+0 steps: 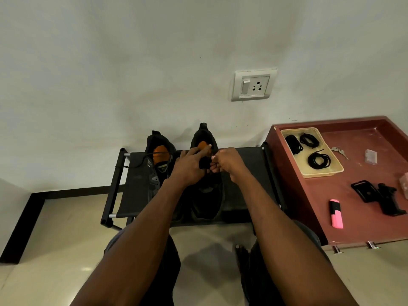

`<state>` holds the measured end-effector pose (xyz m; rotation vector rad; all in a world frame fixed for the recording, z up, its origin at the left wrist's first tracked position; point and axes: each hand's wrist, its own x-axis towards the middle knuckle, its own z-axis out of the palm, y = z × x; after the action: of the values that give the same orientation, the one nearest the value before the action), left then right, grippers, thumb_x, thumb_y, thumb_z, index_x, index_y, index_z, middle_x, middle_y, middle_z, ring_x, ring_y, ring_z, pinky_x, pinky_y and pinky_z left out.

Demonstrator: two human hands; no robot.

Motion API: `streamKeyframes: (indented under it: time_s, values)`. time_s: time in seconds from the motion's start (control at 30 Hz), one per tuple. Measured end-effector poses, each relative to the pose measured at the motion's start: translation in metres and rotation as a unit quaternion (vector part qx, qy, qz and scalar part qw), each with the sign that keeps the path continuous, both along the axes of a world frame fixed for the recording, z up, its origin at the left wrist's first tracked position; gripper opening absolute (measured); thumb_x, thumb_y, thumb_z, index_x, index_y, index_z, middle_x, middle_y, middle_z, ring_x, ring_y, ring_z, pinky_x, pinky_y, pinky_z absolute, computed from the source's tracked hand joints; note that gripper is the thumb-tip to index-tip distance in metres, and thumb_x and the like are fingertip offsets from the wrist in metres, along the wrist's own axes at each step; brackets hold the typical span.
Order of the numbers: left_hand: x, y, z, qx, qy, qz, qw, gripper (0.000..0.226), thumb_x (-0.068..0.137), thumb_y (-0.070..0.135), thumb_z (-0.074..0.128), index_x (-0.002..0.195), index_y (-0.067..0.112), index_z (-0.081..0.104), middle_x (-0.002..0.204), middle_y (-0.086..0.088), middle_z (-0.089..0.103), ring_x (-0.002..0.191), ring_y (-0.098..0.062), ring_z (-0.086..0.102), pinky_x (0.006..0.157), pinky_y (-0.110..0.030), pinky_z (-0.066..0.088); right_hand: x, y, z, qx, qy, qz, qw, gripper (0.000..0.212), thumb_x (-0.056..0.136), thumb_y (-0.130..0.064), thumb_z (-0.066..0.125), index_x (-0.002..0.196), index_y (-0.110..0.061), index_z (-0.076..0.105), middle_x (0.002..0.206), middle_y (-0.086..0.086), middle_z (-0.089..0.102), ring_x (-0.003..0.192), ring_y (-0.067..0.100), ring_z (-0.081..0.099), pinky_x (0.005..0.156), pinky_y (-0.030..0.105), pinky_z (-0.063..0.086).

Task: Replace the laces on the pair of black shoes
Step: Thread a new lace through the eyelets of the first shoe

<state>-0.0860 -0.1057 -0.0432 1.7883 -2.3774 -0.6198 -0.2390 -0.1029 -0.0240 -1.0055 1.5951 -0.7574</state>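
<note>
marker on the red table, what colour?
Pink, with a black cap. Seen in the head view, the only one.

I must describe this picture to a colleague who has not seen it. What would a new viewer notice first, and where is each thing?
First, the two hands, left hand and right hand, meeting over the right shoe on the black rack at the centre. Beside it stands the left shoe, its orange insole showing. On the red table at the right lie a pink highlighter and a tray with coiled black laces.

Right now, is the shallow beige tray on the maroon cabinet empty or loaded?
Loaded. The shallow beige tray on the maroon cabinet holds three coiled black lace bundles; none hang over its rim.
</note>
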Motion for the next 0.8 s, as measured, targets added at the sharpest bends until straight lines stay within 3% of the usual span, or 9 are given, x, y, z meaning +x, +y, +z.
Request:
streamKeyframes:
  time_s: [0.07,0.3,0.4,0.47,0.57,0.67,0.8]
  values:
    - [-0.001,0.002,0.001,-0.004,-0.005,-0.014,1.000,0.077,0.092,0.034,0.062,0.154,0.047,0.020,0.157,-0.002,0.029,0.136,-0.038,0.026,0.111,-0.053,0.031,0.003,0.000,-0.001,0.008,0.002,-0.007,1.000,0.014,0.095,0.001,0.054,0.096,0.010,0.064,0.080,0.022,0.067,0.058,0.025,0.067,0.051,0.025,0.056]
    - [0.005,-0.002,0.002,0.002,0.030,0.006,1.000,0.070,0.087,0.035,0.072,0.150,0.037,0.040,0.155,0.002,0.034,0.135,-0.033,0.027,0.113,-0.048,0.031,-0.001,0.001,-0.012,0.071,0.089,0.026,0.993,0.005,0.084,0.003,0.067,0.087,0.006,0.069,0.075,0.018,0.072,0.067,0.028,0.071,0.074,0.043,0.063]
    - [0.005,-0.002,0.001,0.011,0.063,0.005,0.998,0.069,0.086,0.033,0.074,0.148,0.031,0.045,0.153,0.000,0.038,0.134,-0.031,0.030,0.112,-0.043,0.028,-0.002,0.001,-0.009,0.024,0.135,0.017,0.990,0.002,0.085,-0.001,0.068,0.085,-0.003,0.067,0.079,0.017,0.073,0.073,0.028,0.074,0.073,0.043,0.063]
    - [0.008,-0.004,0.003,0.001,0.113,0.005,0.994,0.061,0.083,0.029,0.078,0.139,0.021,0.055,0.144,-0.005,0.049,0.131,-0.028,0.041,0.111,-0.040,0.032,-0.002,0.002,-0.009,-0.010,0.135,0.004,0.991,0.012,0.085,-0.006,0.072,0.076,-0.008,0.065,0.078,0.015,0.073,0.072,0.027,0.073,0.072,0.040,0.063]
    - [0.012,-0.007,0.002,-0.001,0.169,0.026,0.985,0.040,0.082,0.022,0.080,0.117,0.011,0.064,0.126,-0.007,0.060,0.116,-0.027,0.055,0.099,-0.034,0.043,0.001,0.003,-0.008,-0.026,0.107,-0.004,0.994,0.012,0.086,-0.010,0.075,0.078,-0.007,0.067,0.079,0.014,0.073,0.070,0.025,0.072,0.072,0.038,0.063]
    - [0.008,-0.008,-0.003,-0.005,0.146,0.025,0.989,0.032,0.084,0.021,0.076,0.114,0.013,0.066,0.133,-0.006,0.053,0.126,-0.031,0.047,0.108,-0.042,0.039,0.005,0.004,-0.009,-0.032,0.108,-0.001,0.994,0.012,0.087,-0.009,0.074,0.077,-0.007,0.068,0.080,0.014,0.073,0.072,0.026,0.073,0.073,0.040,0.063]
    - [0.002,-0.009,-0.002,0.018,0.144,0.066,0.987,0.030,0.086,0.014,0.072,0.116,0.012,0.067,0.149,-0.009,0.036,0.137,-0.032,0.031,0.112,-0.035,0.027,0.008,0.003,-0.009,-0.027,0.102,-0.013,0.994,0.011,0.087,-0.010,0.074,0.082,-0.001,0.069,0.080,0.013,0.073,0.070,0.024,0.074,0.071,0.040,0.063]
